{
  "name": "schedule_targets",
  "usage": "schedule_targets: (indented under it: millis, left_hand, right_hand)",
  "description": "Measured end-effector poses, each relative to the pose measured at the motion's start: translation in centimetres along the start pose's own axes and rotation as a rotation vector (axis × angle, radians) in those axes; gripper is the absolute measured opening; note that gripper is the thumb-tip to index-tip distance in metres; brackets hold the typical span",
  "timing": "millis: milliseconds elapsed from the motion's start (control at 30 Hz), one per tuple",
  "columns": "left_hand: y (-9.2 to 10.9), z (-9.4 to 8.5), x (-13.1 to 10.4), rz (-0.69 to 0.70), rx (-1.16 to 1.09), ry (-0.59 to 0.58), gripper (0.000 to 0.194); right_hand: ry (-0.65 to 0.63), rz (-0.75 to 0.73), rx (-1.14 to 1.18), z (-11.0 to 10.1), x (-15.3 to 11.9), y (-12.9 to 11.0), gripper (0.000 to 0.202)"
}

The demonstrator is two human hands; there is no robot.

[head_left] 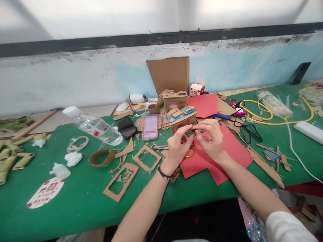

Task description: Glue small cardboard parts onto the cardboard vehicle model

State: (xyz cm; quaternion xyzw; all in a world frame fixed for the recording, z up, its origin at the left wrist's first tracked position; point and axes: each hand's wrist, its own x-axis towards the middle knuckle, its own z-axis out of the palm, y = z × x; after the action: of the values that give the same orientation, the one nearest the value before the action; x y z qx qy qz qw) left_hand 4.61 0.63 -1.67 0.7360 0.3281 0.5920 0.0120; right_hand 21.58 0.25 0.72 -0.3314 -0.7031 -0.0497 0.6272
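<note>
Both hands are up close together, left hand (178, 144) and right hand (210, 137) pinching a small brown piece (193, 130) between their fingertips! Just beyond them sits the blue-topped cardboard model (185, 123), while red paper (199, 164) spreads beneath the right hand and scissors (161, 147) poke out left of the left.

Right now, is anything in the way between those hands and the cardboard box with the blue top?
Nothing visible: the left hand and right hand are just in front of the blue-topped cardboard box, hiding part of its lower edge.
</note>
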Motion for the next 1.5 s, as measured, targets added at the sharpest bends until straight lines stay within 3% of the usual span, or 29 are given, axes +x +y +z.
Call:
schedule_targets:
  millis: [733,933,1067,1267,1500]
  left_hand:
    - [0.2,-0.4,0.6,0.074,-0.071,-0.014,0.031]
    - [0.0,-0.4,0.3,0.039,-0.061,-0.037,0.026]
    - [0.3,-0.2,0.2,-0.127,-0.154,-0.032,0.026]
    - [1.4,-0.3,1.2,-0.599,-0.489,0.009,0.039]
    - [1.2,-0.7,2.5,-0.768,-0.725,0.003,0.049]
  right_hand:
    - [0.017,-0.049,0.017,0.0,0.2,-0.1,0.018]
    - [0.017,-0.045,0.014,0.1,0.1,-0.1,0.018]
    - [0.007,-0.038,-0.005,-0.1,0.1,0.1,0.015]
    - [0.096,0.070,-0.007,-0.7,0.4,0.8,0.013]
    - [0.005,-0.033,-0.034,-0.4,0.5,0.7,0.022]
